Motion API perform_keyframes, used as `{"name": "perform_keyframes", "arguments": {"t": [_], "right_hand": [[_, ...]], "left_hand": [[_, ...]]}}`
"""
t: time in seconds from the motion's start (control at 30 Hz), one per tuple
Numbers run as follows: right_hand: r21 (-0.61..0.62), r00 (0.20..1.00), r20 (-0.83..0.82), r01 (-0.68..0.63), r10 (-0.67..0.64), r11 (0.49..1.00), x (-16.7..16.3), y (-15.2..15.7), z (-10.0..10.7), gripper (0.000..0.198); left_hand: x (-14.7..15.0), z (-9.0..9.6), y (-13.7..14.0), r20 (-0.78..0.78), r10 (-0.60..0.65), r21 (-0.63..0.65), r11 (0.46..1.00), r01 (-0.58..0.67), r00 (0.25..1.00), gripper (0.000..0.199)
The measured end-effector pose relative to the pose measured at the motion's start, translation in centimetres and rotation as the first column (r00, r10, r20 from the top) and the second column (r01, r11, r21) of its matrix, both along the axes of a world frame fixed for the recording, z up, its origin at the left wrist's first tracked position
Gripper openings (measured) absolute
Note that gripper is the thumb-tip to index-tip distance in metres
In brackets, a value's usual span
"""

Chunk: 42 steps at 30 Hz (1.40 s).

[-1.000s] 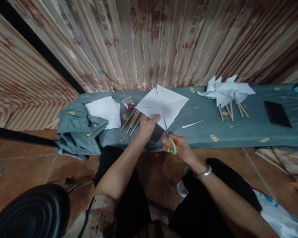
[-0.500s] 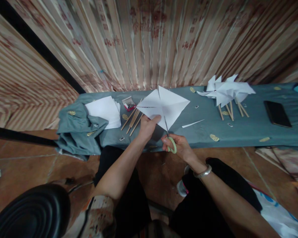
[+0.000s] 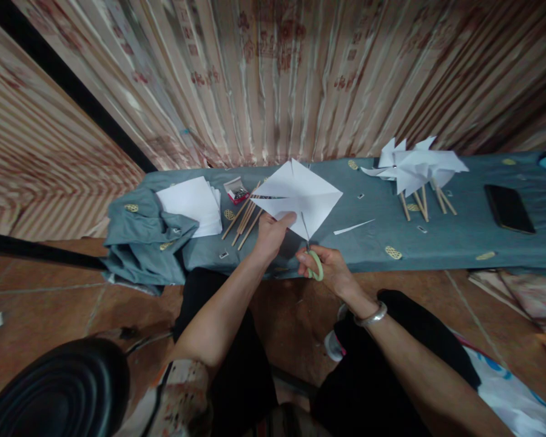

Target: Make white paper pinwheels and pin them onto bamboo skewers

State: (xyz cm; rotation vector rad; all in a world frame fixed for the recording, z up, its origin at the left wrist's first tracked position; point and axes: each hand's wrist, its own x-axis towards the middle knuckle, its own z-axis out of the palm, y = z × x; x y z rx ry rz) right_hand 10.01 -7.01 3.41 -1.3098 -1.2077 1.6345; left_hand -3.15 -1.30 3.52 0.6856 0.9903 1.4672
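Observation:
Between the thumb and fingers of my left hand (image 3: 273,233) is a square sheet of white paper (image 3: 316,194), turned with its corners up, down and sideways. Slits run in from its left and top corners. My right hand (image 3: 325,264) is closed around the green handles of a pair of scissors (image 3: 316,267). Their blades lie at the paper's bottom corner, pointing up towards its middle. A thin paper strip (image 3: 352,227) rests on the cloth right of the sheet. Just left of the sheet, several wooden sticks (image 3: 241,224) lie partly under it.
A stack of white paper (image 3: 191,203) and a small red box of metal pins (image 3: 236,191) are on the left of the cloth-covered table (image 3: 368,252). Paper pinwheels on sticks (image 3: 414,170) and a black phone (image 3: 509,208) lie to the right. A black round stool (image 3: 59,388) stands lower left.
The paper's right corner has shifted slightly left and down, and the left slit gapes wider. Both hands stay nearly in place, with the scissors still at the bottom corner.

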Motion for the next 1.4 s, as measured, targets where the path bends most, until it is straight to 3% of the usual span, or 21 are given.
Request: {"name": "perform_keyframes", "arguments": {"t": [0.5, 1.03, 1.4], "right_hand": [[-0.023, 1.000, -0.016, 0.023, -0.024, 0.999, 0.0, 0.2, -0.2, 0.046], [0.085, 1.000, 0.021, -0.009, 0.007, 0.996, 0.5, 0.4, -0.8, 0.046], [0.045, 0.998, 0.065, 0.003, -0.006, 0.999, 0.4, 0.5, -0.1, 0.050]], "left_hand": [[0.0, 0.1, -0.7, -0.025, -0.037, 0.001, 0.999, 0.037, 0.999, 0.020], [0.1, -0.1, -1.1, -0.052, -0.068, -0.005, 0.998, 0.068, 0.996, 0.020], [0.2, -0.2, -1.2, -0.071, -0.074, -0.004, 0.997, 0.073, 0.995, 0.018]]}}
